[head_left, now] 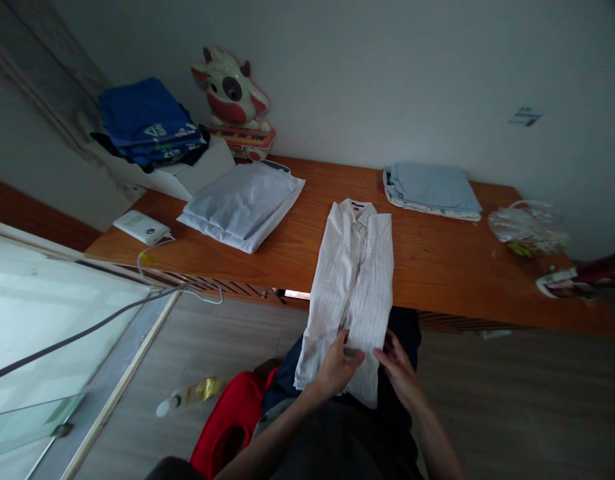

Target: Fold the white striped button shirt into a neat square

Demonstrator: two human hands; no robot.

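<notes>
A white striped button-up shirt (pixel 357 267) lies with its collar on the wooden table, and its lower part extends over the front edge above my lap. My left hand (pixel 334 367) is on the lower part of the shirt near the front opening, its fingers bent at the cloth and its thumb set apart. At the shirt's right side edge, my right hand (pixel 400 370) has the thumb on top, with the other fingers partly hidden behind the fabric.
Folded whitish garments (pixel 242 200) and folded light blue garments (pixel 432 190) rest on the table (pixel 437 267). Blue clothes (pixel 147 123) sit on a white box, near a cow-shaped toy keyboard (pixel 234 100). A cable runs from a white device (pixel 142 227). A bottle (pixel 192 395) lies on the floor.
</notes>
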